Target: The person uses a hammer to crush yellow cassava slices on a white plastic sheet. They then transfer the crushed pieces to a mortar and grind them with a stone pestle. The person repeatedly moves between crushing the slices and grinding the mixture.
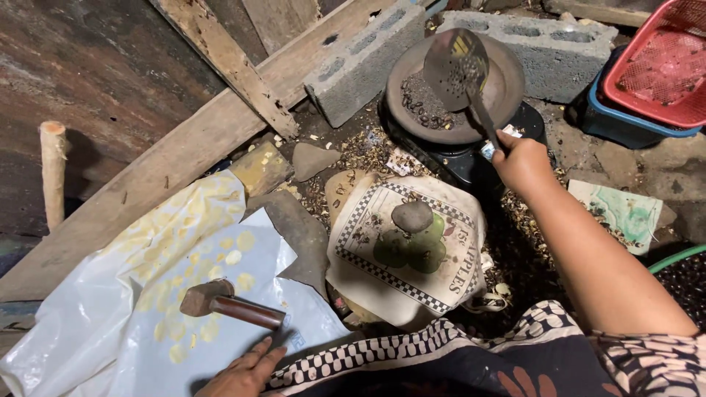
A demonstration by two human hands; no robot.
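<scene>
While right hand (521,162) clamps slotted ladle (456,65) over pan (507,88), left hand (246,371) rests open near hammer (220,300).

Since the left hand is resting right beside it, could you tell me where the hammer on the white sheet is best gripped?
Probably by the free end of the brown handle, coming from the lower right where the left hand rests. The hammer lies flat on the white sheet, head pointing up-left, handle end nearest the hand and clear.

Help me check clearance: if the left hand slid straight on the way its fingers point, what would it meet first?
Probably the hammer: the left hand lies flat, fingertips just short of its handle end, on the white sheet.
</scene>
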